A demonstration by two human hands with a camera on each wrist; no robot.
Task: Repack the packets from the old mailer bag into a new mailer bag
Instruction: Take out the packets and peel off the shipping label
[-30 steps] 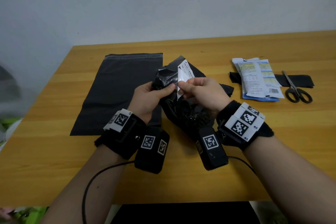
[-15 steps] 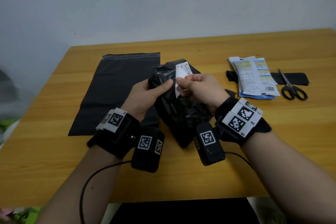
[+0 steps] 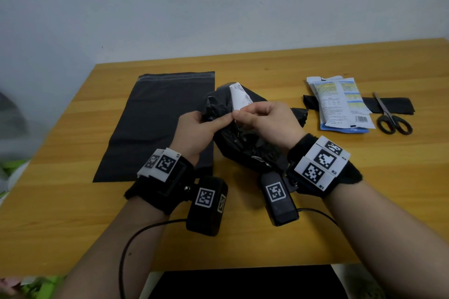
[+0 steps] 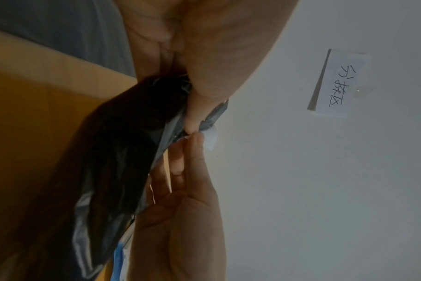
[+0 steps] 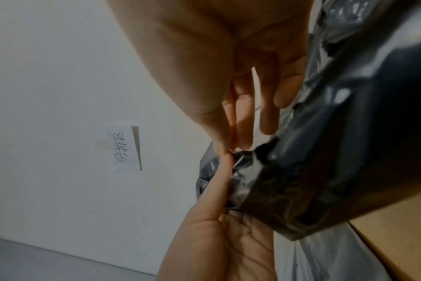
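Above the middle of the wooden surface (image 3: pixel 291 238), the left hand (image 3: pixel 194 128) has its grip curled round the crumpled old mailer bag (image 3: pixel 245 143); the right hand (image 3: pixel 269 121) pinches the white label (image 3: pixel 239 97) on that bag between thumb and fingers; the new mailer bag (image 3: pixel 160 119) lies flat at the left; the packets (image 3: pixel 340 104) are stacked at the right, beside the scissors (image 3: pixel 391 116).

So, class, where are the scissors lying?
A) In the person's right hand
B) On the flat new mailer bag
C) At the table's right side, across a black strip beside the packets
C: the scissors lie across the black strip, right of the packets.
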